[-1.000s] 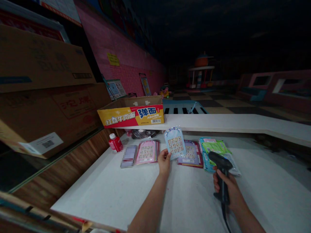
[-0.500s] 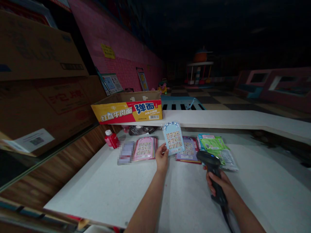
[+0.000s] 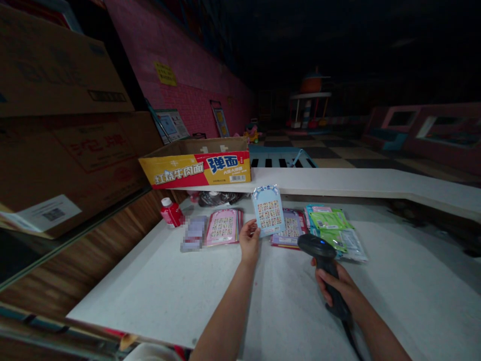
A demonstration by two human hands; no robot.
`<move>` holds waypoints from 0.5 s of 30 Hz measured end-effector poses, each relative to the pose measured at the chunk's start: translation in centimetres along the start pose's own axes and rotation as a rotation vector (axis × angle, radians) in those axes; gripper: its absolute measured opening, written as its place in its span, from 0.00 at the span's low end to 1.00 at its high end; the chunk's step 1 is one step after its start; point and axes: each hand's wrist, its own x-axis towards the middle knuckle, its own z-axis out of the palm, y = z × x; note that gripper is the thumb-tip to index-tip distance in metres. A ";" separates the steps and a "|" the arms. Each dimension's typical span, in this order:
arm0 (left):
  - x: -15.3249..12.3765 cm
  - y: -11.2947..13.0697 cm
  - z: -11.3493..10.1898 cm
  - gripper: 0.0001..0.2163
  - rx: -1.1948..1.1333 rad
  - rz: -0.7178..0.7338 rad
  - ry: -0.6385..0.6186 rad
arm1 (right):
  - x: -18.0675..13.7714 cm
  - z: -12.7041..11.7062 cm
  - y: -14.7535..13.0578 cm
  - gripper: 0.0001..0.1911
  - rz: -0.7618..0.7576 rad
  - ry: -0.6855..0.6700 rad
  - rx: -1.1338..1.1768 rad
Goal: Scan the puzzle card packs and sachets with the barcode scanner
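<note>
My left hand (image 3: 250, 239) pinches the lower left edge of a light blue sticker pack (image 3: 268, 210), a flat sleeve with rows of tiny pictures, held up above the counter. In my right hand (image 3: 334, 283) is a black barcode scanner (image 3: 319, 248); my fingers wrap its handle, a small blue light shows on top, and its cable runs down toward me. Left of my left hand lies a stack of pink sticker packs (image 3: 222, 226). A purple pack (image 3: 292, 225) tops another stack, partly hidden behind the blue one. Green and clear packets (image 3: 334, 228) lie beyond the scanner.
On the white counter (image 3: 169, 291) a red bottle (image 3: 171, 212) stands at the left, beside a blurred purple item (image 3: 194, 233). A raised white shelf (image 3: 338, 180) borders the back, bearing an open noodle carton (image 3: 203, 168). Large cardboard boxes (image 3: 75, 160) are stacked at left.
The scanner in my right hand has shifted slightly left, nearer the blue sticker pack. My left hand keeps the pack in about the same spot, turned a little more upright.
</note>
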 end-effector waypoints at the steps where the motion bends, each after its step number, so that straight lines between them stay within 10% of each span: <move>1: 0.0 0.0 0.0 0.19 -0.010 -0.001 0.002 | 0.0 -0.1 0.0 0.24 0.003 -0.014 -0.003; 15: -0.1 0.5 0.2 0.18 -0.045 -0.006 0.008 | -0.1 -0.4 0.4 0.23 0.028 -0.015 -0.012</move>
